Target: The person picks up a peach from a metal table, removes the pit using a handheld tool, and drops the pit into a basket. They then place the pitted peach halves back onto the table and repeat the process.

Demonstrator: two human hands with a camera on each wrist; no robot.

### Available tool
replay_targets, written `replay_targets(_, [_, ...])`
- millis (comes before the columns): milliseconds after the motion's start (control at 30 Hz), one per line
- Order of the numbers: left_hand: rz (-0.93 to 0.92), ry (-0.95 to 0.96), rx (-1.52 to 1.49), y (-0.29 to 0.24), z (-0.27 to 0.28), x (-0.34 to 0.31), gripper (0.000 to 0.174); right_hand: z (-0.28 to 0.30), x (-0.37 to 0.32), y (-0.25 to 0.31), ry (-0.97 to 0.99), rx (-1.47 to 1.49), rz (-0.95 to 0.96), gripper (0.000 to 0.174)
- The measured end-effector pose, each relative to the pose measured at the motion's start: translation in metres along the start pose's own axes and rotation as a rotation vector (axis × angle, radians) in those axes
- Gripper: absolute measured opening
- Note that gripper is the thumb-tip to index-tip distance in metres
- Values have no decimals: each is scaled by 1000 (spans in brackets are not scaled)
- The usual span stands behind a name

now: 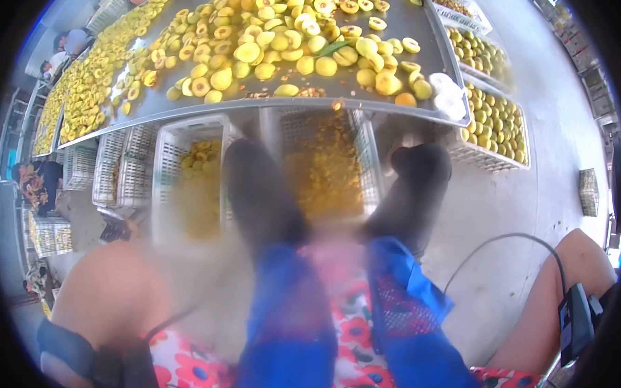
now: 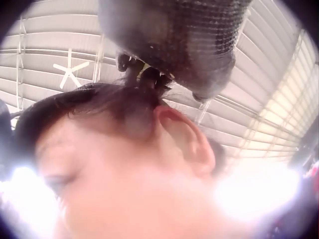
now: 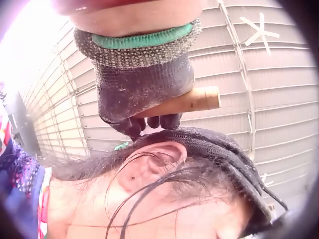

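Observation:
Both hands are raised to the person's head; in the head view only bent arms show at the sides. In the left wrist view the left hand (image 2: 179, 40), in a dark knit glove, has its fingertips at the dark hair above the ear, partly hidden. The right hand (image 3: 144, 89), in a dark glove with a green-edged cuff, appears in the right wrist view. It grips a wooden handle (image 3: 203, 98) against the palm; the handle's other end is hidden. Its fingertips are right at a black strap (image 3: 204, 142) running over the head.
Ahead stands a metal table (image 1: 144, 118) heaped with halved yellow fruit (image 1: 247, 52). A white crumpled item (image 1: 447, 97) lies at its right corner. Beneath are crates (image 1: 163, 172) of fruit pieces, near the person's dark-covered legs (image 1: 262, 189). Fruit-filled crates (image 1: 494, 163) stand at right.

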State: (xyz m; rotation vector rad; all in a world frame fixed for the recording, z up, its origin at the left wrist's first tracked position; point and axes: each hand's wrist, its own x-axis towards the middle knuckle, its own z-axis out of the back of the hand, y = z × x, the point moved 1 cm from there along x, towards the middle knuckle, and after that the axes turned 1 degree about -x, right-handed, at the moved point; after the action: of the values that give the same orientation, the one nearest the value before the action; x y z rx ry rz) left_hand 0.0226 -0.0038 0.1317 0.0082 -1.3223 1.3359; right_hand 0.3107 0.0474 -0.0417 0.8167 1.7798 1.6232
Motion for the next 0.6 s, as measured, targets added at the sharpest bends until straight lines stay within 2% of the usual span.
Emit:
replay_targets(133, [-5,-30,-4,9,-4,2,59,-1,-1,-4,15,3,15,25])
replay_targets(233, [-7,-35,-5,13,0,6,60,7,3,21,20,29,93,25])
replay_targets(367, [-6,-102,-1,28,14,28,61,45,11,94,-10,77,336,26])
replay_targets(400, [3,-142,0,36,19,33,61,60,9,118,-38,73,453,26])
replay_targets(500, [103,-246,39,91,29,53,61,112,10,172,-175,22,712,27])
replay_targets(567, [222,-262,112,153,27,64,62,141,21,186,-315,-65,780,27])
replay_targets(600, [285,-247,166,190,22,70,62,157,34,185,-402,-168,744,28])
